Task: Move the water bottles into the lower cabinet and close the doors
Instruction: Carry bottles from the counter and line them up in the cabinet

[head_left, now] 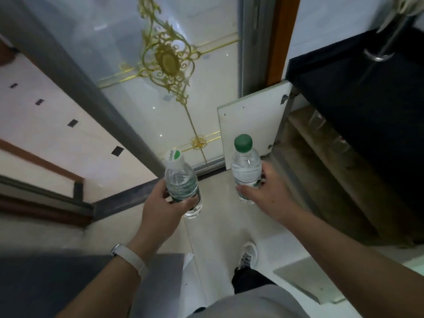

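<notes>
My left hand point(164, 198) grips a clear water bottle with a white-and-green cap point(181, 180), held upright above the floor. In my right hand point(263, 191) is a second clear water bottle with a solid green cap point(245, 166), also upright. The lower cabinet point(321, 161) lies to the right under the dark countertop, its interior dim, with clear bottles faintly visible on a shelf point(321, 120). One white cabinet door point(252, 127) stands open just behind the right bottle. Another white door point(305, 281) is open at the lower right.
A black countertop point(358, 92) with a chrome tap base point(378, 56) overhangs the cabinet. A glass sliding door with a gold ornament point(167, 60) fills the far side. My shoe point(247, 253) is on the light tiled floor; a grey surface point(68, 283) sits at lower left.
</notes>
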A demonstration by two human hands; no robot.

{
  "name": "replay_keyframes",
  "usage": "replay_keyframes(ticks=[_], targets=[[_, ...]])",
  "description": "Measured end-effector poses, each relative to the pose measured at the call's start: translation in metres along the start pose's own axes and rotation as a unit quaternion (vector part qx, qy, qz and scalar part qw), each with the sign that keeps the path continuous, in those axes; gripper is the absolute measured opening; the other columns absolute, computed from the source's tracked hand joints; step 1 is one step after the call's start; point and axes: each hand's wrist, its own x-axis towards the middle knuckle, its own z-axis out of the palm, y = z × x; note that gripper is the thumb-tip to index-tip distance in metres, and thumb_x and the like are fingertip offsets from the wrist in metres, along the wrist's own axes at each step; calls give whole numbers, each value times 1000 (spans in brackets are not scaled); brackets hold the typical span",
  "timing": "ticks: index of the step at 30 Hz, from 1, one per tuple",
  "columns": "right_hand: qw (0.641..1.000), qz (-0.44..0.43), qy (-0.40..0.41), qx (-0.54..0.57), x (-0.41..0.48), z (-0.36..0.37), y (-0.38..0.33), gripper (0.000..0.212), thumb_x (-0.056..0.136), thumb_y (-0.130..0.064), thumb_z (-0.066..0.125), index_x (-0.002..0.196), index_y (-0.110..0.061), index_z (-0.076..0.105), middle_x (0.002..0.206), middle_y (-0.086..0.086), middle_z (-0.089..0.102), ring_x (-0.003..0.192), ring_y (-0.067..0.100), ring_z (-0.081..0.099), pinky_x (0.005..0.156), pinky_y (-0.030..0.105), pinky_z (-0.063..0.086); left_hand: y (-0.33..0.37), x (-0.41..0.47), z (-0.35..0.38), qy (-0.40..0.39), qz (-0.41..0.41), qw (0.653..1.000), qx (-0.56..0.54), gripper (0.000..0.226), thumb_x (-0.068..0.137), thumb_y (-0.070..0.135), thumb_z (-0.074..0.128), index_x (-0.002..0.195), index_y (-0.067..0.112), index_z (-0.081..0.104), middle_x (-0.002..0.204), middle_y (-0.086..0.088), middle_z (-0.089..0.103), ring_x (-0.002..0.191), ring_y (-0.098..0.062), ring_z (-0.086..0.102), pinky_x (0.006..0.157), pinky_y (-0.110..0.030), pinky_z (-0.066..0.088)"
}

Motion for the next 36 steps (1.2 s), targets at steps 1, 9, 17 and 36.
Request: replay_keyframes(ticks=[1,9,17,36], targets=[[1000,2,7,2,12,-7,1,50,65,-51,80,107,-44,54,98,-24,66,86,0,66,80,42,59,9,15,7,-7,2,1000,-6,57,60,32,93,111,34,68,101,18,75,94,0,71,73,-14,55],[995,9,97,24,63,-67,1,41,66,-43,79,99,-46,56,93,-12,67,79,8,67,71,41,59,54,103,76,-89,46,995,-2,52,67,8,93,109,28,69,96,20,77,87,-1,73,67,-9,52],[968,101,227,27,80,-109,12,57,67,-32,84,91,-71,49,91,-40,60,77,-15,62,50,6,45,85,176,144,-196,100,974,54,49,60,31,90,105,32,71,95,18,76,86,1,71,67,-9,50],[849,310,426,14,202,-105,33,57,64,-43,85,108,-44,50,93,-23,64,81,-7,62,64,14,44,87,390,270,-416,83,902,85,63,54,53,83,113,38,65,97,25,73,86,5,68,73,-22,51]])
